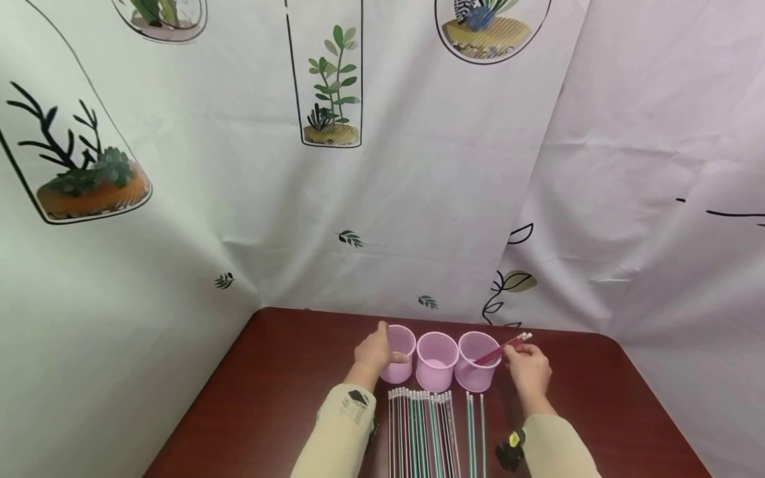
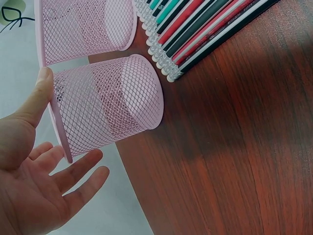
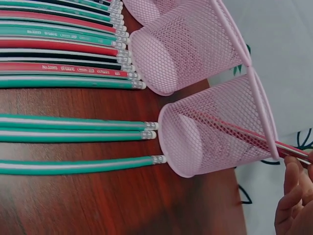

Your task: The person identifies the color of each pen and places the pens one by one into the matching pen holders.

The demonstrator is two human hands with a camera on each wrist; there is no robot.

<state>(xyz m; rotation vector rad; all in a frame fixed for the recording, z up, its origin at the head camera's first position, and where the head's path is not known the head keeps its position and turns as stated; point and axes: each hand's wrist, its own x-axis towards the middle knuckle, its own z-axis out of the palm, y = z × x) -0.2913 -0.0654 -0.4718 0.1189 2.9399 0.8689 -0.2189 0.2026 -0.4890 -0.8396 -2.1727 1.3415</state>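
Observation:
Three pink mesh pen cups stand side by side. My left hand (image 1: 372,353) grips the rim of the left cup (image 1: 396,373), thumb on the rim and the other fingers along its outer side. In the left wrist view that cup (image 2: 105,105) holds nothing visible. My right hand (image 1: 528,373) pinches red pencils (image 1: 499,352) near their eraser ends. They slant down into the right cup (image 1: 475,380), and through its mesh their lower ends show in the right wrist view. The middle cup (image 1: 435,378) stands between, touched by neither hand.
A row of red, black and green pencils (image 1: 421,431) lies in front of the cups, erasers toward them. Three green pencils (image 3: 78,134) lie apart to the right. The brown table (image 1: 263,398) meets a printed white cloth (image 1: 418,219) behind.

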